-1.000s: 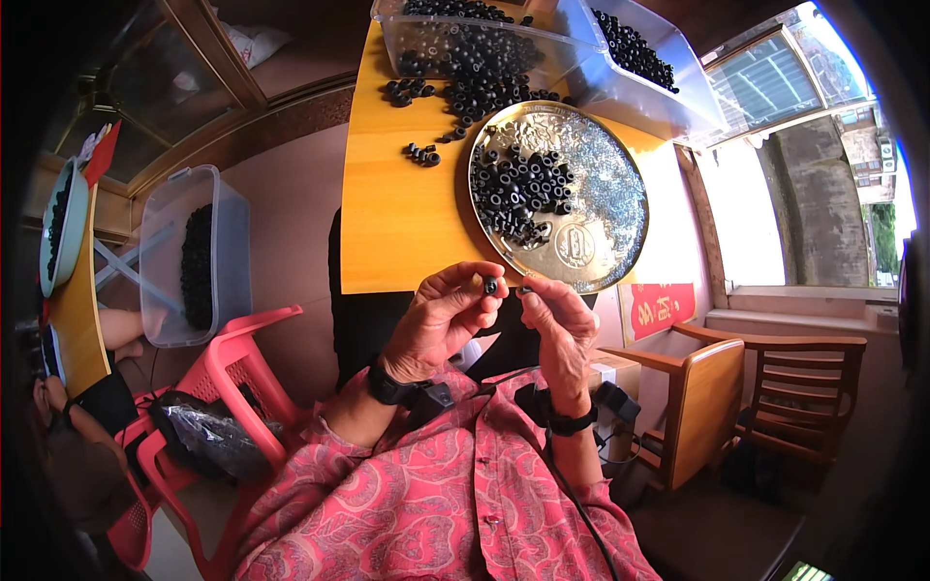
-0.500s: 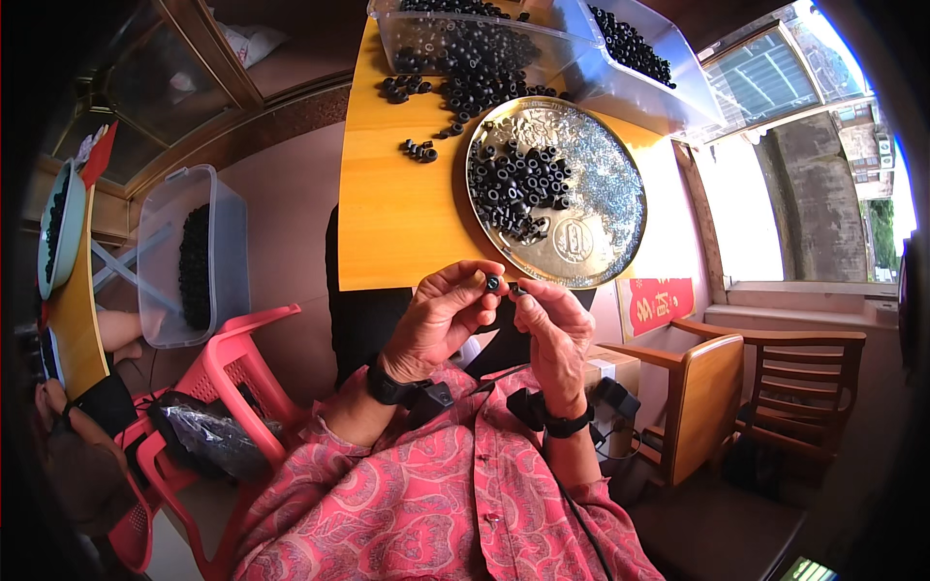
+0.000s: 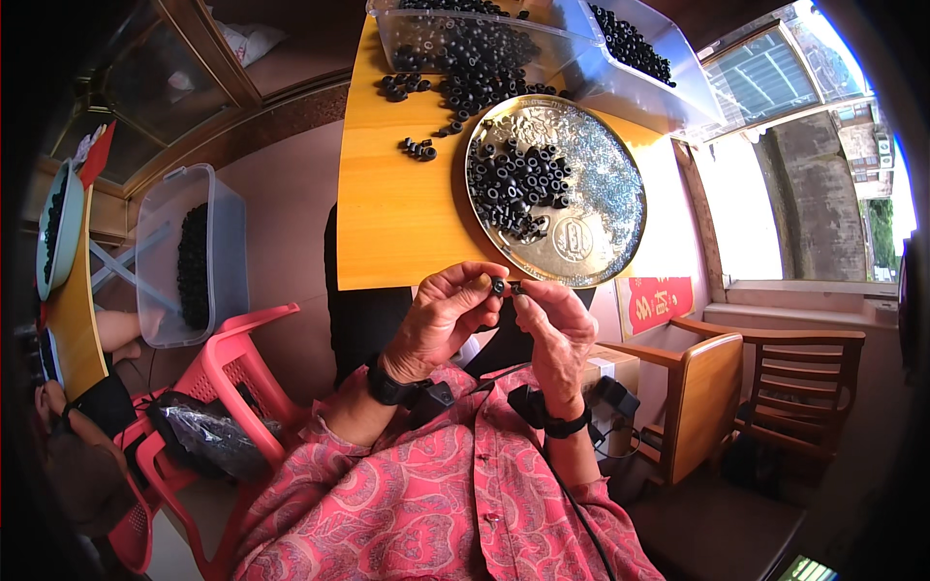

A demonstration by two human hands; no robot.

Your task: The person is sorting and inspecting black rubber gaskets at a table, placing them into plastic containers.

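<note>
Just in front of the table's near edge, my left hand [image 3: 431, 324] pinches a small black ring-shaped part [image 3: 498, 287] between thumb and forefinger, its round opening showing. Close beside it, the thumb and forefinger of my right hand [image 3: 554, 334] are closed on a tiny dark piece [image 3: 516, 288], too small to name. Whether the two pieces touch, I cannot tell. Beyond my hands lies a round metal tray [image 3: 608, 189], with a heap of black ring-shaped parts [image 3: 513, 184] on its left half and many tiny shiny bits [image 3: 610, 213] on its right.
More black parts [image 3: 465, 107] lie loose on the yellow table [image 3: 387, 223], beside clear plastic bins [image 3: 668, 102] at the back. To the left are another clear bin [image 3: 232, 232], a red plastic chair [image 3: 252, 368] and another person's arm [image 3: 58, 397]. Wooden chairs [image 3: 712, 407] stand at right.
The black ring-shaped part in my left fingers has shifted slightly right and turned a little, nearer the right fingertips. Both hands keep their pinch; the tray and table look the same.
</note>
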